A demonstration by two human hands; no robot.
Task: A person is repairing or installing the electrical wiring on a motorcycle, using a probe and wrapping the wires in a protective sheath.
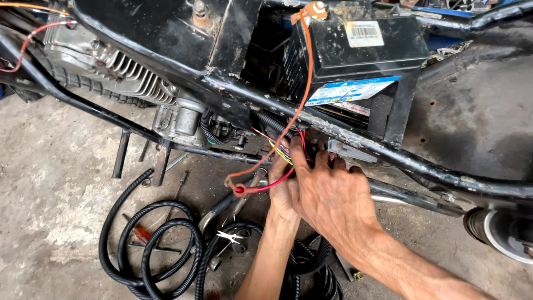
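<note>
Reaching under the black frame tube [355,139], you are pinching the coloured wire bundle [283,151] below the battery [355,55] with your right hand [333,197], fingers closed to steady it, while your left hand [280,186] is half hidden behind, its grip unclear.

A motorcycle repair workshop; a stripped black frame [388,153] stands on stained concrete floor [50,183]; corrugated hoses [150,250] and scissors [230,239] lie about.
</note>
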